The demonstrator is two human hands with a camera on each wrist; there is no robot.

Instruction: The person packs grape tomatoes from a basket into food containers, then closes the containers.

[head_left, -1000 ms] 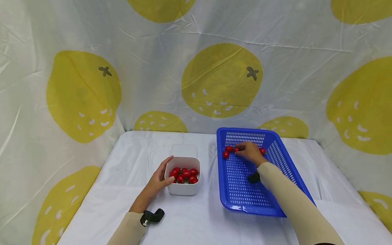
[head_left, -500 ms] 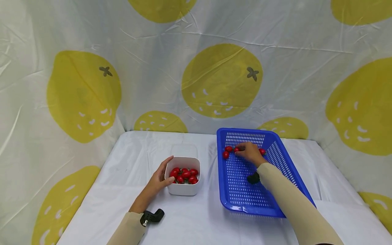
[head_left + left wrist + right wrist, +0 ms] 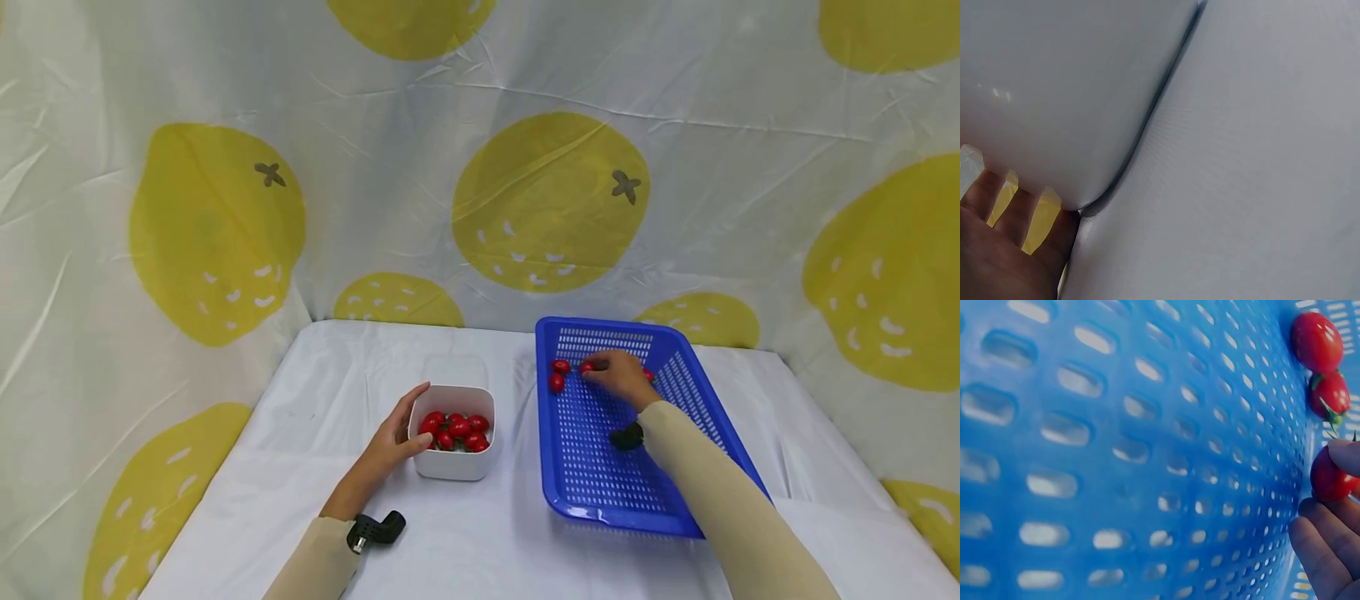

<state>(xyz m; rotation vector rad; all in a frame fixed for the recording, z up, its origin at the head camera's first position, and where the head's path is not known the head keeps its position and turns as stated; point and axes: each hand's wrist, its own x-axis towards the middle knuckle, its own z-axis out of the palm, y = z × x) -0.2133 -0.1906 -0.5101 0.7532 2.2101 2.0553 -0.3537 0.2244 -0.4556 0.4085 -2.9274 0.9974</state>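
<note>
At the left of the head view, my left hand (image 3: 388, 439) holds a white square box (image 3: 453, 467) at its left side. Its thumb lies at the near rim, while the fingers run along the outer wall, as the left wrist view also shows. Several red cherry tomatoes (image 3: 458, 427) fill the bottom of this box. My right hand (image 3: 621, 377) reaches into the blue basket (image 3: 551, 450) and pinches a cherry tomato (image 3: 1330, 477) between thumb and fingers. Two more tomatoes (image 3: 557, 382) lie at the basket's left wall, and another tomato (image 3: 648, 376) shows partly behind the hand.
Behind the box lies a clear, flat lid-like piece (image 3: 455, 367) on the white tablecloth (image 3: 517, 550). A white curtain with yellow lemon print (image 3: 551, 204) closes off the back and sides. The basket's raised walls surround the right hand.
The pinched tomato has shifted slightly right, away from the two at the basket's left wall. My left hand keeps its place on the box. The head view has turned slightly.
</note>
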